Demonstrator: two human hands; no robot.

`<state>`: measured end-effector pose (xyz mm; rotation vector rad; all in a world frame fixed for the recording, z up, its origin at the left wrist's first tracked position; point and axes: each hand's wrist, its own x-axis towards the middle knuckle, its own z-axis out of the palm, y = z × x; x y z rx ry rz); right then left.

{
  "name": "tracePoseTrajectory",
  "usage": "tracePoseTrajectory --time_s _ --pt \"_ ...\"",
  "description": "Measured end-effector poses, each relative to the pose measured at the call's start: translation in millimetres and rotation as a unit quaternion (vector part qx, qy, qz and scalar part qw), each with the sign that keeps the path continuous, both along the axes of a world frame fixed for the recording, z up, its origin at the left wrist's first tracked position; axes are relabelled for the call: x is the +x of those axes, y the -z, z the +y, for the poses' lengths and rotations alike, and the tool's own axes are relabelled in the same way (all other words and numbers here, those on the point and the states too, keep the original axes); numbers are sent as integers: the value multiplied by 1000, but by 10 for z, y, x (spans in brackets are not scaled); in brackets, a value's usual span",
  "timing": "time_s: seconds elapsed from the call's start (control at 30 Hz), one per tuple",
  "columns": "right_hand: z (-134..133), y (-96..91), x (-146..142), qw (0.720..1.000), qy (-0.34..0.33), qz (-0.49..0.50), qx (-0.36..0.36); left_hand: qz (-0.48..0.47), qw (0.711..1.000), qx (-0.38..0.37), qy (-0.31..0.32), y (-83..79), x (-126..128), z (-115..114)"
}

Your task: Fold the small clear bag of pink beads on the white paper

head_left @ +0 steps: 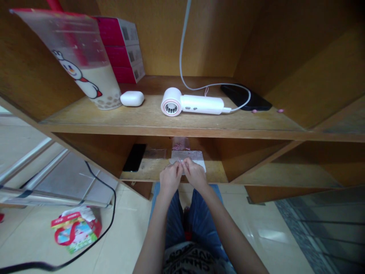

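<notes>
"Two bare hands, the left hand (170, 179) and the right hand (194, 174), were at the front edge of the lower shelf (148, 171), weren't they?"

"They were, held close together. The fingertips (179, 166) of both hands pinched the near edge of a clear plastic packet (186, 156), almost meeting."

"Where did the packet lie?"

"Flat on the lower shelf, right at its front edge, with a pinkish packet (180, 144) just behind it (what filled that one was too small to tell)."

"Was anything else down there?"

"A black phone (134, 158) lay to the left, near the hands but not touching them."

"And higher up?"

"The upper shelf (137, 120) carried a white hair dryer (191, 104) with its cord attached, a white earbud case (132, 98), and a second black phone (245, 97) off to the right. A bag printed with a milk tea cup (76, 57) leaned in front of stacked pink boxes (119, 47)."

"What about the floor?"

"A colourful printed bag (75, 230) lay on the tiles (131, 228), just beside a black cable (115, 205)."
</notes>
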<state>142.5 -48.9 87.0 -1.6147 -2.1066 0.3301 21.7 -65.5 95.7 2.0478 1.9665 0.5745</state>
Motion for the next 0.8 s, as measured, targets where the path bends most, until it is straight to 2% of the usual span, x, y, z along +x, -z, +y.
tracePoseTrajectory --time_s 0.13,0.2,0.33,0.43,0.53,0.63,0.8 --pt "64 46 62 996 87 -15 2 0 1000 7 -8 16 -22 -33" --pt "88 57 101 996 87 2 16 -14 1000 16 -3 23 -37 -46" --pt "59 21 109 995 19 52 78 -38 999 24 7 36 -78 -38" --pt "1 -8 72 993 -49 54 88 -43 998 21 30 41 -107 -18" --pt "-28 10 45 993 -75 51 72 -35 998 15 54 29 -113 -12" --pt "-6 69 39 990 -96 92 40 -39 996 22 73 -4 -90 -30" --pt "42 117 70 959 -127 249 -34 -160 982 53 88 -15 -54 -64"
